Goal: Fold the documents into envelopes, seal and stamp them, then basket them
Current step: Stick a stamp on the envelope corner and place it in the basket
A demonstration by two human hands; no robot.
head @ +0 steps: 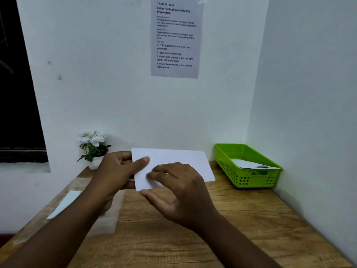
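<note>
A white envelope (179, 161) is held up above the wooden desk (241, 219), near its middle. My left hand (117, 171) grips the envelope's left edge, thumb lying across its front. My right hand (179, 190) pinches the lower left part of the envelope, fingers on the front and thumb under its bottom edge. A green plastic basket (249, 178) stands at the back right corner of the desk with a stamped white envelope (249, 164) lying inside. More white paper (67, 204) lies on the desk at the left, partly hidden by my left forearm.
A small white pot of white flowers (92, 146) stands at the back left of the desk. A printed task sheet (175, 37) hangs on the wall ahead. White walls close in the desk at the back and right. A dark window (17, 93) is on the left.
</note>
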